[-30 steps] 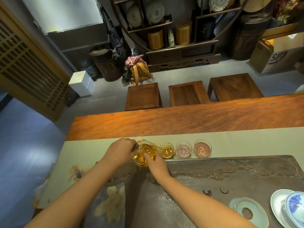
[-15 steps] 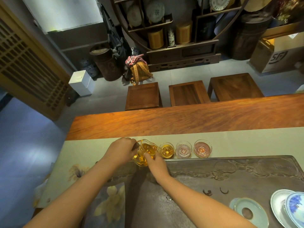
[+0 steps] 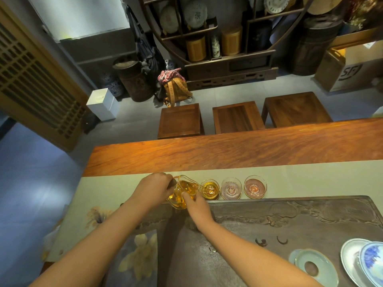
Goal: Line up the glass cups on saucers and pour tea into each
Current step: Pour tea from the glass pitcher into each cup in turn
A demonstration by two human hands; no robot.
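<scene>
Only one marking reads clearly from here: the dark letters "SF" printed large on the side of the cardboard box [image 3: 352,73] against the far right wall.

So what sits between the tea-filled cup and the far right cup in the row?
One empty glass cup on its saucer, between the tea-filled cup and the far right cup, as the head view shows.

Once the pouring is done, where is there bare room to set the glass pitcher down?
The runner is bare right of the pink cup, and also left of the left hand. The carved tray is open mid-span, between the right hand and the celadon dish. It is crowded where the pitcher meets the filled cup.
</scene>
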